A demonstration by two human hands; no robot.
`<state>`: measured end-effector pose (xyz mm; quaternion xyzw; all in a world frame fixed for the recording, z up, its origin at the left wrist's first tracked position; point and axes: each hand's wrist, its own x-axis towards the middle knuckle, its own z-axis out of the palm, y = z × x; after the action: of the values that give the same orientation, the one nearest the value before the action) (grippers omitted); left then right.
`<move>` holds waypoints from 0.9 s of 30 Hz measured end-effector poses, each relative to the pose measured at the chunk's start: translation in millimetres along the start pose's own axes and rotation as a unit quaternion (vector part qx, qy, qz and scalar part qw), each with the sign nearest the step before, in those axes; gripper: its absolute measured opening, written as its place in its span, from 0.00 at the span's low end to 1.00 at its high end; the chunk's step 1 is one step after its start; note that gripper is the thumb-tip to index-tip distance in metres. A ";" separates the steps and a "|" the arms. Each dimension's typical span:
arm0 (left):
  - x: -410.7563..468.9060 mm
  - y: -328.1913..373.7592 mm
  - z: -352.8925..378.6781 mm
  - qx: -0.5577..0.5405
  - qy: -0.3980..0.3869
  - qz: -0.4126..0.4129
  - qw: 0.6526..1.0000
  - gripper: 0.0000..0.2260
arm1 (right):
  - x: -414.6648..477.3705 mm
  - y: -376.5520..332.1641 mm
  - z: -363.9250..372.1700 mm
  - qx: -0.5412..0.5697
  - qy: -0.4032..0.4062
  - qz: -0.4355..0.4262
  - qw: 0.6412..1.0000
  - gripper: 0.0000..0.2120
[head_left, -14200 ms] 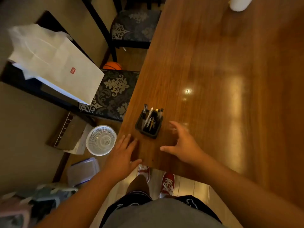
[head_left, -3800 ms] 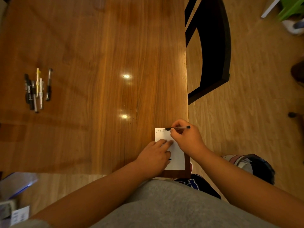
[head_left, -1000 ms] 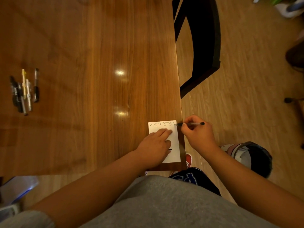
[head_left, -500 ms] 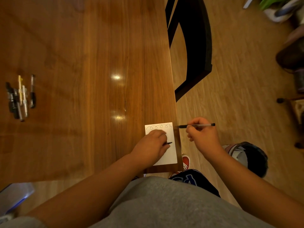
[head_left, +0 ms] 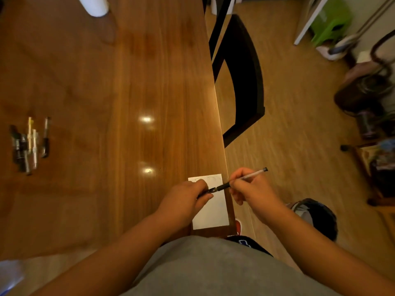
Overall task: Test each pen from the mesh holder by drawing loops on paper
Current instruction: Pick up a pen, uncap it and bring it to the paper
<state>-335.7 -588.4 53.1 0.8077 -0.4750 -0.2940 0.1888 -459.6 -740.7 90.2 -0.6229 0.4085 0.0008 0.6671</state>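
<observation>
Apparently recapping, the right hand [head_left: 252, 189] gripped the pen [head_left: 239, 180] while the left hand [head_left: 183, 199] pinched its cap [head_left: 206, 192]; misalignment risked inked fingers above the unheld paper [head_left: 213, 212].

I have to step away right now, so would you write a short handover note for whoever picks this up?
Right hand: holds the pen by its barrel, tip pointing at the left hand.
Left hand: its grip is closed on a small dark piece, probably the cap, at the pen's tip; capping looks underway.
Paper: at the table's near right corner, faint loops along its far edge.
Other pens: lying together on the table, far left.
Done: this pen looks tested. Left: cap it, set it aside, test the rest. Mesh holder not in view.
</observation>
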 end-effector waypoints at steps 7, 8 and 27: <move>-1.1 -7.8 -20.6 -0.002 0.013 0.019 1.000 0.11 | 7.4 -15.2 10.5 0.059 0.009 0.006 0.998 0.13; -0.2 -8.2 -22.8 -0.001 0.012 0.020 1.000 0.11 | 8.9 -16.3 12.5 0.061 0.010 0.003 0.998 0.13; 18.1 -14.9 -45.6 -0.045 -0.011 0.026 0.999 0.07 | 32.6 -16.8 26.4 0.059 -0.036 -0.023 0.997 0.05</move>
<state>-289.3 -596.0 73.5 0.7825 -0.4838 -0.3188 0.2279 -415.0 -739.0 83.4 -0.5913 0.3691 -0.0159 0.7168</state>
